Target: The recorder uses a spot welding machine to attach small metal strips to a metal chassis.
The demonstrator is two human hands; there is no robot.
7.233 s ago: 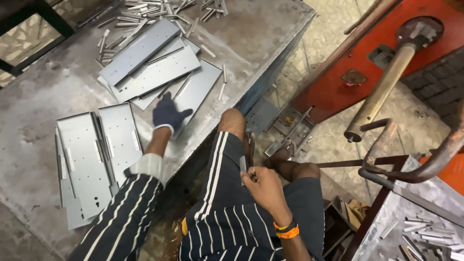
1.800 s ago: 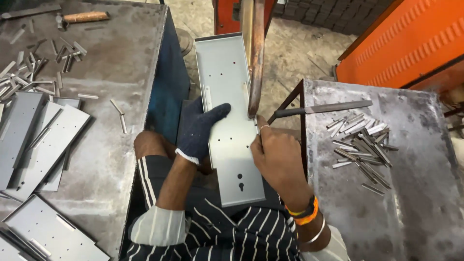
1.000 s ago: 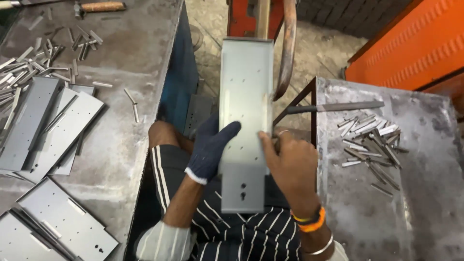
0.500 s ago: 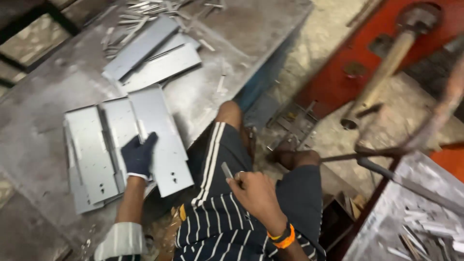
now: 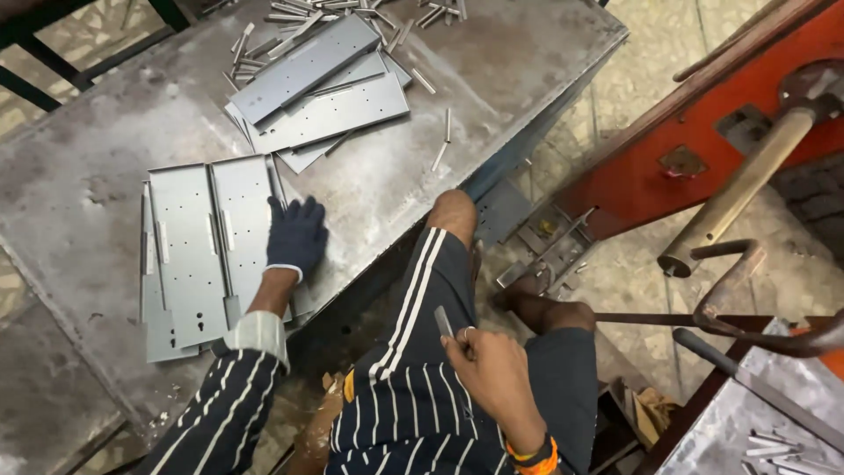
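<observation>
My left hand (image 5: 296,236), in a dark blue glove, rests flat with fingers spread on the right edge of a stack of grey sheet-metal panels (image 5: 189,251) lying on the metal table (image 5: 105,105) at my left. My bare right hand (image 5: 488,374) hovers over my lap and pinches a small flat metal piece (image 5: 443,320) between thumb and fingers. An orange band sits on that wrist. I sit in striped shorts with my knees near the table's edge.
A second pile of grey panels (image 5: 316,84) lies further back on the table, with loose metal strips (image 5: 440,145) scattered around. A red press machine (image 5: 703,149) with a brass-coloured lever (image 5: 734,193) stands at right. Another metal bench (image 5: 774,413) with small strips is at bottom right.
Earlier both hands held a panel at the press. The panel now lies on the left stack, and my gloved hand has slid to the stack's right edge; my right hand keeps the small metal piece.
</observation>
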